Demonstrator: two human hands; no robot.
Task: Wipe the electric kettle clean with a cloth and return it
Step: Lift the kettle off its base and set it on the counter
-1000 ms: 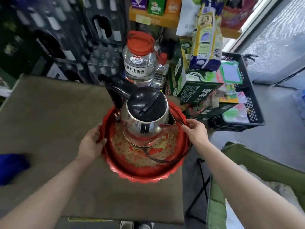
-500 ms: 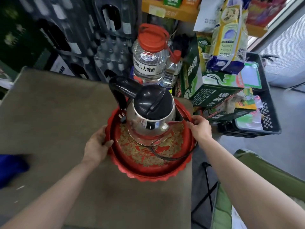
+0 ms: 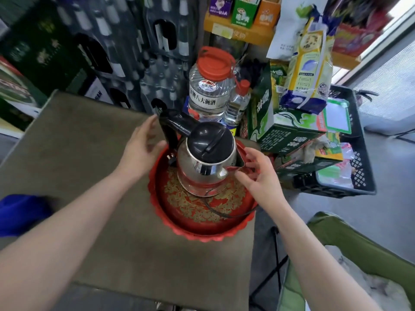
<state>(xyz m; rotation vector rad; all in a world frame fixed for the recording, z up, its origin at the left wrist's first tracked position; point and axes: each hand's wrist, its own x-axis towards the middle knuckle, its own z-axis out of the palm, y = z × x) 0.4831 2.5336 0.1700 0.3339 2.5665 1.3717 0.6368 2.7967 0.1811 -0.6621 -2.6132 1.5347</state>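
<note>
Cloth [image 3: 21, 213] — blue, bunched — lies at the left edge of the frame on the brown table [image 3: 74, 140], well apart from everything else. Right of it, the left hand [image 3: 140, 148] hovers with fingers spread apart just beside the kettle's black handle, gripping nothing. Kettle [image 3: 205, 160] stands upright in the red tray [image 3: 208, 233] at frame centre, long axis vertical, handle toward upper left, spout toward the right. Its black cord [image 3: 221, 213] curls across the tray floor. The right hand [image 3: 258, 179] — fingers curled, not closed on anything — sits just at the spout; contact cannot be told.
</note>
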